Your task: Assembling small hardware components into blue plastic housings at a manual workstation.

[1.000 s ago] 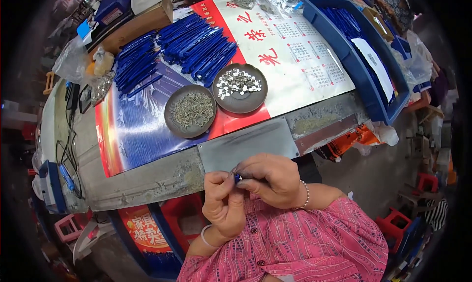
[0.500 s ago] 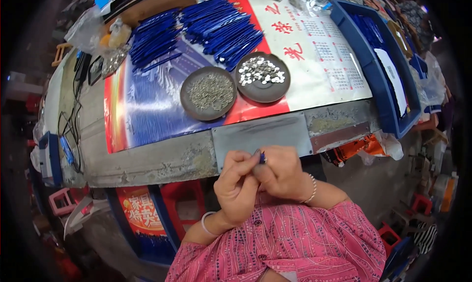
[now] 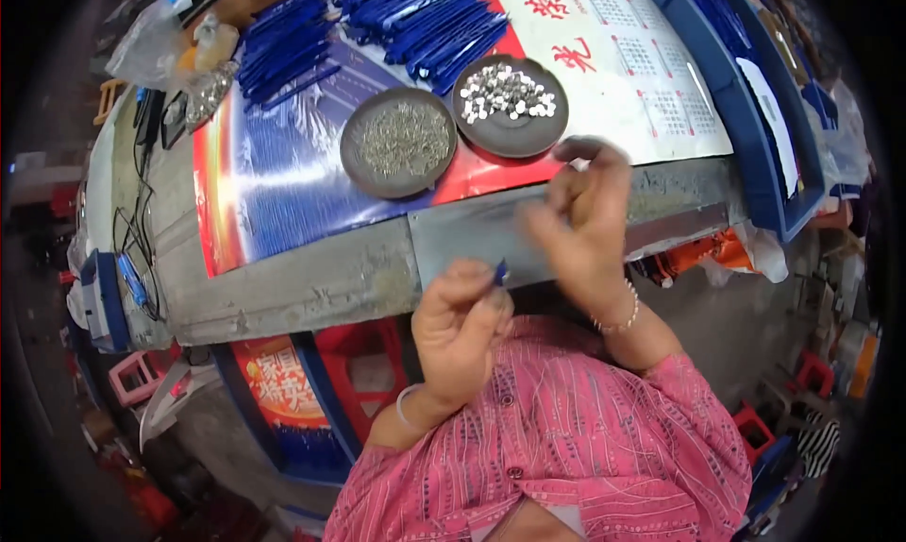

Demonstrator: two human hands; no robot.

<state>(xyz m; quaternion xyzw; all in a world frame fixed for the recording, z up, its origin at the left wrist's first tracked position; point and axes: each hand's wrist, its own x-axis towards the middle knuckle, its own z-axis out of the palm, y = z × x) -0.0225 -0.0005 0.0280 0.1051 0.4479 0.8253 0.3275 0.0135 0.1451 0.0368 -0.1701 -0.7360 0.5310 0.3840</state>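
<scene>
My left hand is closed near the front edge of the table, pinching a small dark-blue piece whose tip sticks out past the thumb and fingertips. To the right and farther out, my right hand is raised just short of a round dark dish of small shiny silver pieces. Motion smears its fingers, so whether they hold anything is unclear. Beside that dish, on the left, a second dark dish carries a heap of fine silvery metal bits. Behind both dishes lie bundles of thin dark-blue strips.
A printed poster sheet covers much of the table. On the right stands a long blue tray. Plastic bags and black cables lie at the left. Below are a red stool and a blue bin.
My right hand has left my left hand and moved forward and right, toward the dish of shiny pieces. My left hand keeps its pinch on the blue piece. The view has shifted slightly.
</scene>
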